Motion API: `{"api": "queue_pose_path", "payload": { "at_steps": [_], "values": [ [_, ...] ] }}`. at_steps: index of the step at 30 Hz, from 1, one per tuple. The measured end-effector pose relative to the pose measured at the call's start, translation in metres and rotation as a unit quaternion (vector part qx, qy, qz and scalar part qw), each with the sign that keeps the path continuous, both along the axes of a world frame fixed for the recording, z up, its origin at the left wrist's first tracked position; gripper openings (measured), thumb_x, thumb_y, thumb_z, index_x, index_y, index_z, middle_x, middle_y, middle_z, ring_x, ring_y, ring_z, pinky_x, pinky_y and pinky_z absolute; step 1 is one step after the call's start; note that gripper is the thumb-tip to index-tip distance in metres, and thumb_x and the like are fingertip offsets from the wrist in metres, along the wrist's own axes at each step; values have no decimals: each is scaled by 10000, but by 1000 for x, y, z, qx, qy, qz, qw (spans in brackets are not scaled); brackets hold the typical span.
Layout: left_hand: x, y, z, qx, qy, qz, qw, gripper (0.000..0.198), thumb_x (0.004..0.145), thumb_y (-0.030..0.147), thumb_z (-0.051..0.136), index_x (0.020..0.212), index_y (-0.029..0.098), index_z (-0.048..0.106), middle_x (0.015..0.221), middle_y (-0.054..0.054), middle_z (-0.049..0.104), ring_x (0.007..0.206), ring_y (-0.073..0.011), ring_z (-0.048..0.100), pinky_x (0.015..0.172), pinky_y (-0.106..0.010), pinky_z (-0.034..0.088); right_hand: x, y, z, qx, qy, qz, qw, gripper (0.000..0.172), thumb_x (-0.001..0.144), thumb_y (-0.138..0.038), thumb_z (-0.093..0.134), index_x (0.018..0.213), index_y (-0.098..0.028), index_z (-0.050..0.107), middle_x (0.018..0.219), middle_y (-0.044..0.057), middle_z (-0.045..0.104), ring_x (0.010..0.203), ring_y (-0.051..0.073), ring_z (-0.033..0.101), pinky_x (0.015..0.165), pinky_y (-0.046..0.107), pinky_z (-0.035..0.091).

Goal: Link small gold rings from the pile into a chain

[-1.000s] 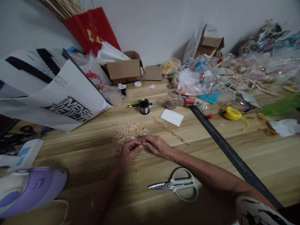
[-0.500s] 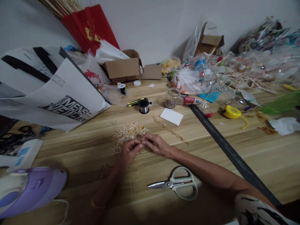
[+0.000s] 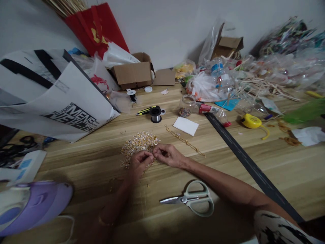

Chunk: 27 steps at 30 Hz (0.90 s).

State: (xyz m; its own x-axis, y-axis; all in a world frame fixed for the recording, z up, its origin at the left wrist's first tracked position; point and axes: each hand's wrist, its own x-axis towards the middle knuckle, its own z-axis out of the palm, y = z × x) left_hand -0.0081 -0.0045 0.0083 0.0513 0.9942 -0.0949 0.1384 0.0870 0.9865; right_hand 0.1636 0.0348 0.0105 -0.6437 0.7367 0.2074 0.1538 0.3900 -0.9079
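A glittering heap of small gold and silver beaded pieces (image 3: pixel 138 144) lies on the wooden table (image 3: pixel 228 176). My left hand (image 3: pixel 138 164) and my right hand (image 3: pixel 169 155) meet fingertip to fingertip at the heap's near edge. Both hands are pinched shut on a small gold piece too tiny to name. A thin gold chain (image 3: pixel 185 142) lies just right of my right hand. Pale green scissors (image 3: pixel 193 200) lie shut on the table below my right forearm.
A white printed bag (image 3: pixel 63 101) lies at the left, cardboard boxes (image 3: pixel 134 73) behind. A wire spool (image 3: pixel 155 114), a utility knife (image 3: pixel 146 110), a bead jar (image 3: pixel 186 106), a white card (image 3: pixel 186 126), a yellow tape measure (image 3: pixel 250 121) and a long black ruler (image 3: pixel 243 159) surround the work. A purple appliance (image 3: pixel 30 203) sits bottom left.
My hands have stayed at the heap's edge, fingers shifting slightly as they work the small piece. The view has drifted a little downward.
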Motion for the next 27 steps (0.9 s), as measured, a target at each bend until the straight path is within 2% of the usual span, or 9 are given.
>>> {"api": "queue_pose_path", "payload": {
  "at_steps": [5, 9, 16, 23, 27],
  "values": [
    [-1, 1, 2, -14, 17, 10, 1000, 168, 654, 305, 640, 605, 150, 600, 562, 15, 583, 562, -113, 521, 569, -215, 409, 0, 3, -2, 36, 11, -1, 999, 81, 810, -182, 544, 803, -121, 597, 707, 0, 500, 609, 85, 445, 532, 179, 343],
    [-1, 1, 1, -7, 20, 11, 1000, 172, 649, 305, 642, 598, 149, 590, 550, 14, 576, 549, -111, 513, 556, -214, 405, 0, 5, -2, 63, 12, -1, 998, 109, 835, -182, 528, 771, -123, 593, 709, 1, 482, 624, 87, 443, 556, 187, 349],
    [-3, 1, -5, 2, 24, 3, 1000, 153, 655, 286, 633, 615, 148, 581, 551, 21, 549, 538, -98, 480, 531, -200, 377, 1, 5, 1, 65, 8, 8, 998, 87, 846, -155, 524, 797, -116, 584, 718, -1, 496, 635, 89, 443, 588, 195, 351],
    [-3, 0, -6, -9, 24, 1, 1000, 152, 649, 282, 637, 617, 149, 571, 550, 26, 539, 533, -95, 471, 523, -196, 363, 2, 7, 0, 57, 3, -5, 998, 135, 869, -196, 502, 799, -117, 585, 726, 7, 508, 652, 100, 459, 597, 204, 364],
    [-3, -1, -3, -12, 21, 15, 1000, 153, 654, 294, 628, 631, 152, 578, 549, 25, 552, 533, -102, 484, 525, -201, 372, 2, 6, 4, 94, -12, -17, 995, 148, 870, -222, 508, 814, -123, 602, 757, 31, 558, 684, 117, 503, 627, 221, 402]
  ]
}}
